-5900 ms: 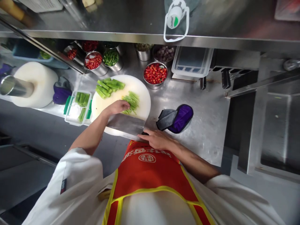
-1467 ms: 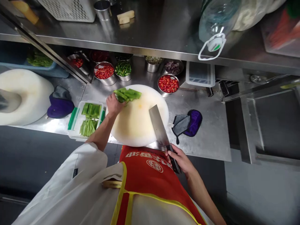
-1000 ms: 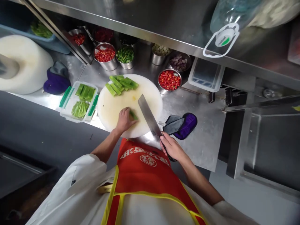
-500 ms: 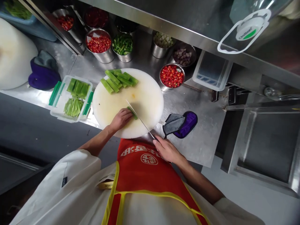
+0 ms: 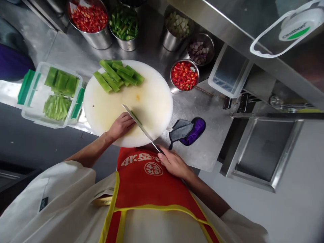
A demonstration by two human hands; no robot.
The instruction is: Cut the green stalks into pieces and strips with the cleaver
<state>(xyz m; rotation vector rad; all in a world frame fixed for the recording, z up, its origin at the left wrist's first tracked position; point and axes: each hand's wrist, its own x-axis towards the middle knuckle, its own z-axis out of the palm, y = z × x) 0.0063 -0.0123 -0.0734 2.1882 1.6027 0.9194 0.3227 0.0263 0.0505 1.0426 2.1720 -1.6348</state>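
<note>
My left hand (image 5: 122, 125) has its fingers curled down on a piece of celery (image 5: 137, 117) on the round white cutting board (image 5: 154, 101). Most of that piece is hidden behind the fingers and the blade. In my right hand (image 5: 174, 162) is the handle of a kitchen knife (image 5: 144, 131), gripped near the board's front edge. Its blade slants up and left across the board, right beside my left fingertips. Several cut celery sticks (image 5: 118, 75) lie in a heap at the board's far left.
Left of the board is a clear container (image 5: 35, 109) with green clips, holding celery slabs and thin strips. Metal pots of red chillies (image 5: 184, 76), green chillies (image 5: 124, 25) and chopped onion (image 5: 198, 52) line the back. A purple-grey cloth item (image 5: 188, 131) lies right; a steel shelf (image 5: 227, 30) overhangs.
The view has shifted closer and turned slightly. The knife blade lies more tilted, showing more of its face, and covers more of the celery piece. Both hands keep their grips.
</note>
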